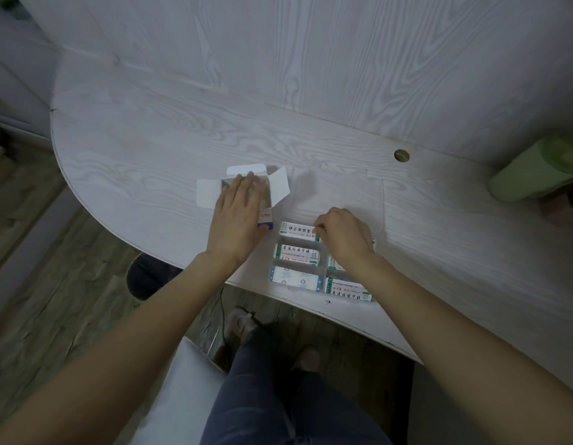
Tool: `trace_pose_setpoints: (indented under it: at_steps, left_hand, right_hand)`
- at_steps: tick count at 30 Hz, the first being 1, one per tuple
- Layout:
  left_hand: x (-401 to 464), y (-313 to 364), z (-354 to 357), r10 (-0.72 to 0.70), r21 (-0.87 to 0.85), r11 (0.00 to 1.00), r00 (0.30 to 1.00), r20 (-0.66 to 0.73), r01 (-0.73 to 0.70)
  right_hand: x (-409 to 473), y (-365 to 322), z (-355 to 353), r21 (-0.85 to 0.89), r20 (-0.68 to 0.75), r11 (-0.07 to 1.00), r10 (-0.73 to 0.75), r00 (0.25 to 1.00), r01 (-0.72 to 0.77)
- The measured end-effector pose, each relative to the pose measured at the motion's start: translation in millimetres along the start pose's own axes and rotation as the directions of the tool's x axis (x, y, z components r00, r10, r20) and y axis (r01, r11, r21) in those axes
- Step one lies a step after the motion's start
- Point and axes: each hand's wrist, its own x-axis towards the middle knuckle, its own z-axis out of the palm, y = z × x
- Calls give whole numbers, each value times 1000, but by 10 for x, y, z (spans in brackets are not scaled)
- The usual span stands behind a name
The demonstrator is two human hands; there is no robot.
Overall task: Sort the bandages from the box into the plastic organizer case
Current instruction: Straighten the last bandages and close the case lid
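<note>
Left hand (238,216) flat with straight fingers over the open box (246,191), probably to steady it or to reach inside for more. Right hand (341,234) curled, pinching a bandage (298,231) at the far compartment of the organizer case (320,268), likely to seat it flat. Other bandages already in near compartments, on the table (150,139) edge.

This looks like a room in a home. A white wood-grain tabletop (156,130) with a rounded left edge stands against a wall panel (310,43) of the same finish, and a cable hole (401,155) sits near the tabletop's far edge. Below lies worn wood-plank flooring (47,300) with a dark slipper (147,276) by the near edge. A pale green soft item (535,175) rests at the right edge.
</note>
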Motion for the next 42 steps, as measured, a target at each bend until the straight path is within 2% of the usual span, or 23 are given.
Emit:
trace_pose_setpoints:
  at_steps: [7, 15, 20, 23, 24, 26, 28, 29, 31, 34, 37, 42]
  left_hand:
    - [65, -147, 6, 15, 26, 1000, 999, -42, -14]
    - [51, -156, -74, 65, 76, 995, 998, -19, -63]
    - [9, -180, -3, 59, 21, 998, 991, -124, -57]
    - [-50, -124, -41, 38, -68, 996, 958, -283, -59]
    - [-76, -92, -64, 64, -95, 990, 935, -349, -104]
    - [-117, -32, -64, 259, -81, 946, 880, -399, -315]
    - [-122, 16, 31, 460, -44, 871, 843, -278, -490]
    - [-107, 44, 90, 502, -36, 856, 846, -180, -515]
    - [-65, 128, 184, 473, -42, 881, 880, 35, -472]
    - [32, 280, 200, 319, 15, 942, 911, 263, -334]
    - [113, 366, 190, 242, 76, 957, 917, 316, -278]
    - [208, 348, 233, 199, 149, 953, 915, 350, -265]
  right_hand:
    - [70, 6, -17, 3, -4, 1000, 24, 1000, -24]
    - [64, -38, 6, -19, -6, 1000, 22, 1000, -23]
    - [58, -53, 4, -22, 8, 999, 40, 999, -40]
    - [50, -48, -3, -19, -4, 999, 45, 999, -45]
    - [43, -45, -5, -11, -13, 999, 43, 999, -43]
    - [22, -44, -7, 5, -27, 999, 36, 999, -36]
    - [2, -43, -15, 11, -34, 999, 33, 999, -32]
    - [-4, -40, -20, 14, -35, 999, 36, 999, -36]
    - [-16, -30, -36, 17, -32, 999, 42, 999, -42]
    - [-39, -9, -67, 20, -5, 1000, 19, 1000, -18]
    - [-54, -11, -68, -32, 55, 999, -41, 998, 42]
    - [-39, -24, -44, -116, 59, 991, -62, 996, 69]
